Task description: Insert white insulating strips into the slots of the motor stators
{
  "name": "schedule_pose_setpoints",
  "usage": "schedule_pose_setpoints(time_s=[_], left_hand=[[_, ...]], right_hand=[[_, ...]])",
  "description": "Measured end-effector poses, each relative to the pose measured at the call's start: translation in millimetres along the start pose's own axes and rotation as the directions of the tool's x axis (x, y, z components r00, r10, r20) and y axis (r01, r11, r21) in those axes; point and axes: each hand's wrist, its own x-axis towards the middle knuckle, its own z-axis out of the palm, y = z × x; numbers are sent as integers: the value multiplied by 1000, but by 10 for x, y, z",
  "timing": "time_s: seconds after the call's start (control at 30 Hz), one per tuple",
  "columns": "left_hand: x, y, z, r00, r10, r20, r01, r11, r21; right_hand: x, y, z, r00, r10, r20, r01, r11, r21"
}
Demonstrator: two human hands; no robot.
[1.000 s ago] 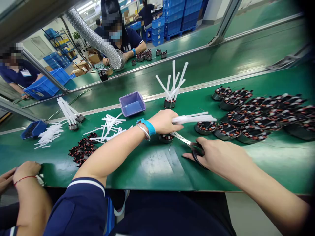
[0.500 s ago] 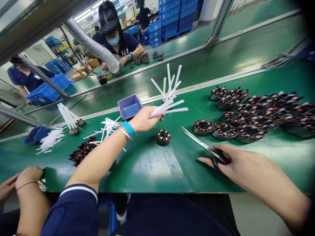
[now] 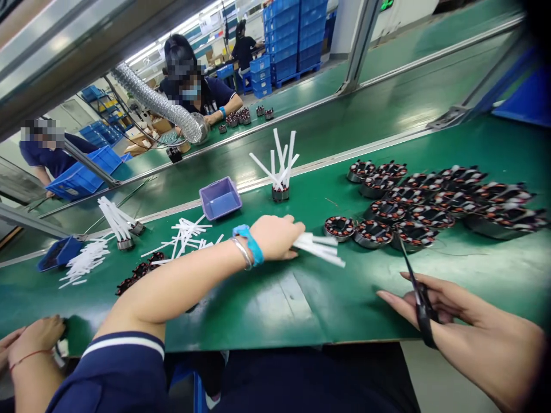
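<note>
My left hand (image 3: 278,236) is closed around a bundle of white strips (image 3: 321,249), whose free ends point right over the green bench. In my right hand (image 3: 467,324) is a pair of scissors (image 3: 412,274) with black handles, its blades pointing up and away, near the front wound motor stators (image 3: 373,234). Behind my left hand, a stator (image 3: 280,194) stands with several white strips fanning up out of it. More loose white strips (image 3: 189,229) lie in a heap left of that hand.
A purple-blue bin (image 3: 221,199) stands near the bench's back rail. Further left are a strip-filled stator (image 3: 124,243), a strip pile (image 3: 86,261) and a blue bin (image 3: 59,253). A co-worker's hands (image 3: 37,338) are at the lower left; another person works across the bench.
My left hand has moved right and down with its strips, now covering where a single stator stood. My right hand has shifted right, and the scissors have turned to a steeper angle.
</note>
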Motion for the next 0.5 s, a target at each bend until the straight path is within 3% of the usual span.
schedule_pose_setpoints(time_s=[0.1, 0.17, 0.3, 0.5], left_hand=[[74, -62, 257, 944, -217, -249, 96, 902, -421], [115, -23, 473, 898, -353, -262, 138, 792, -594], [198, 74, 694, 851, -476, -221, 213, 698, -684], [649, 227, 613, 842, -498, -208, 218, 666, -713]], right_hand=[[13, 45, -8, 999, 50, -19, -47, 993, 111], [29, 44, -23, 998, 70, 4, -69, 988, 136], [6, 38, -41, 999, 17, 43, -22, 992, 123], [-35, 103, 62, 999, 14, 52, -23, 981, 190]])
